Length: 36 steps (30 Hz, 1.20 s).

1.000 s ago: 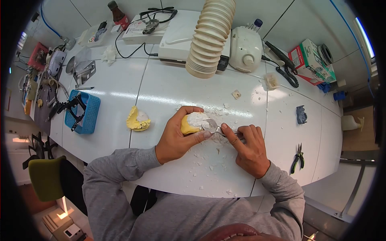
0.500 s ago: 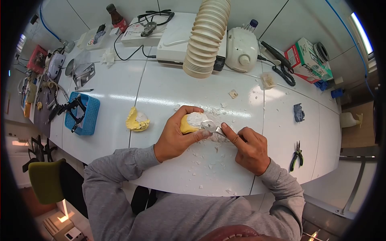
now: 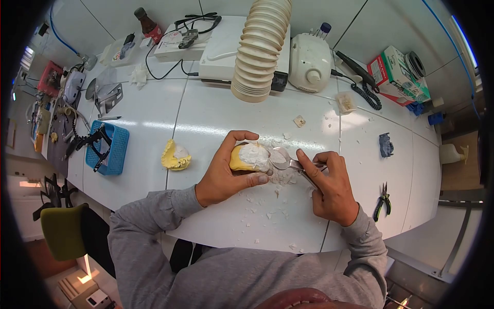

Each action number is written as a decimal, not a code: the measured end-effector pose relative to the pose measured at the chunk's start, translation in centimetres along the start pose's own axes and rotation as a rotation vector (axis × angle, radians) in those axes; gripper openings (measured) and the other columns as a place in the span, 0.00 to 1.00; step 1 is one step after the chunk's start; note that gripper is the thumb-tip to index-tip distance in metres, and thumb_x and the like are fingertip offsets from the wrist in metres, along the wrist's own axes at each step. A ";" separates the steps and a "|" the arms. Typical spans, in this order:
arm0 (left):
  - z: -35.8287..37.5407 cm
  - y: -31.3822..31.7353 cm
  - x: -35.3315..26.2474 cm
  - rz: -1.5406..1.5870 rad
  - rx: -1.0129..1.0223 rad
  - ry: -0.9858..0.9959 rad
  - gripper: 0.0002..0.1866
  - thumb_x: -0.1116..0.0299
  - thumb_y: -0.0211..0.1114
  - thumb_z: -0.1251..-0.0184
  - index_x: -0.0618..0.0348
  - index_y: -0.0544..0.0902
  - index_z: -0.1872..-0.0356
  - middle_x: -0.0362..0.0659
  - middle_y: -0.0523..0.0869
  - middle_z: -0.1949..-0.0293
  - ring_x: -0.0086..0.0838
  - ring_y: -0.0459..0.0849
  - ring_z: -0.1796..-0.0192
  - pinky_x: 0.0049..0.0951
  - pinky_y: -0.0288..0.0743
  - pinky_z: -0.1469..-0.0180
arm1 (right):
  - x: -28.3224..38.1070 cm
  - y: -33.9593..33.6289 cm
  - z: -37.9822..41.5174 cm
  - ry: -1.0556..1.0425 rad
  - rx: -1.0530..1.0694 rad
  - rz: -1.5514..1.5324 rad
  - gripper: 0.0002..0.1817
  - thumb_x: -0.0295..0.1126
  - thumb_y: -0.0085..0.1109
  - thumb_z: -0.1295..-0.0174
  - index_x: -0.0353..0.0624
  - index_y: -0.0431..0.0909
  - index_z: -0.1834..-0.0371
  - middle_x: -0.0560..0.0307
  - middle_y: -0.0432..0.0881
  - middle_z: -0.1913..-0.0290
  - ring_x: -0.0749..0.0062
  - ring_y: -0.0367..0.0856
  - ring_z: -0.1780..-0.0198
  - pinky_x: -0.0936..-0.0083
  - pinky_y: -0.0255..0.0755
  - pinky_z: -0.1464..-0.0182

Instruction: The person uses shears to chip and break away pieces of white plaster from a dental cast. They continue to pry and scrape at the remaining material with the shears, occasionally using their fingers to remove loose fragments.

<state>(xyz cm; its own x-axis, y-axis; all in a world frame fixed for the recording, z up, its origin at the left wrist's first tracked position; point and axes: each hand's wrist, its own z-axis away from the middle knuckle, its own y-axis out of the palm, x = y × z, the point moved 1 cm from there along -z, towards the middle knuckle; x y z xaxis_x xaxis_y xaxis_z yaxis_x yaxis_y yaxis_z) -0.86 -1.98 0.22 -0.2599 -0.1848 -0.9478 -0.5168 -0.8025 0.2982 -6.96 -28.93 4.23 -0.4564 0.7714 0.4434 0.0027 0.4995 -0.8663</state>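
Observation:
My left hand (image 3: 220, 177) is wrapped round a yellow and white plaster dental model (image 3: 253, 156), thumb along the near side and forefinger curled over the far side. In my right hand (image 3: 333, 186) is a pair of metal plaster nippers (image 3: 280, 158); the broad rounded head points left, just beside the model's white plaster, and part of the handles is hidden by my fingers. White plaster crumbs (image 3: 282, 177) lie under and around both hands. A second yellow dental model (image 3: 176, 155) rests on the table left of my left hand.
A blue basket (image 3: 119, 149) holding a black metal frame stands at the left. Green-handled pliers (image 3: 382, 202) and a grey-blue moulded piece (image 3: 386, 145) lie at the right. A ribbed suction hose (image 3: 260, 56) hangs over the table's back, before white machines (image 3: 310, 64).
My right hand has moved right, drawing the nippers' head away from over the model to its right side. More handle shows. My left hand keeps the model in nearly the same place.

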 end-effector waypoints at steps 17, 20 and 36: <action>-0.3 -0.9 0.9 0.095 0.070 0.101 0.35 0.77 0.58 0.20 0.62 0.53 0.18 0.56 0.67 0.22 0.44 0.75 0.23 0.42 0.73 0.22 | 2.1 -1.1 1.4 0.634 0.603 -1.427 0.30 0.36 0.58 0.18 0.34 0.67 0.19 0.62 0.80 0.67 0.60 0.93 0.51 0.68 0.84 0.45; -0.3 -1.0 0.7 0.072 0.081 0.109 0.36 0.78 0.60 0.22 0.60 0.54 0.18 0.56 0.67 0.23 0.42 0.75 0.23 0.41 0.75 0.23 | 2.3 -0.4 1.4 0.689 0.638 -1.576 0.33 0.37 0.55 0.17 0.36 0.59 0.15 0.60 0.77 0.62 0.50 0.89 0.40 0.61 0.85 0.36; 0.0 -1.1 -0.4 0.032 0.080 0.014 0.39 0.81 0.68 0.31 0.59 0.60 0.22 0.50 0.74 0.29 0.33 0.79 0.29 0.37 0.79 0.26 | 2.1 0.0 1.6 0.764 0.717 -1.681 0.33 0.36 0.52 0.16 0.39 0.56 0.14 0.57 0.75 0.58 0.45 0.87 0.37 0.56 0.86 0.33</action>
<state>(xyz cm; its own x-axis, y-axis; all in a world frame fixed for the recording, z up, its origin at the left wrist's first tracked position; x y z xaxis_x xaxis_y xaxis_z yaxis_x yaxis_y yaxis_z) -0.18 -1.04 0.23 -0.2663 -0.2182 -0.9389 -0.5720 -0.7482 0.3362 -9.34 -27.87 4.80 0.7936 -0.1486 0.5901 -0.3330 0.7056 0.6255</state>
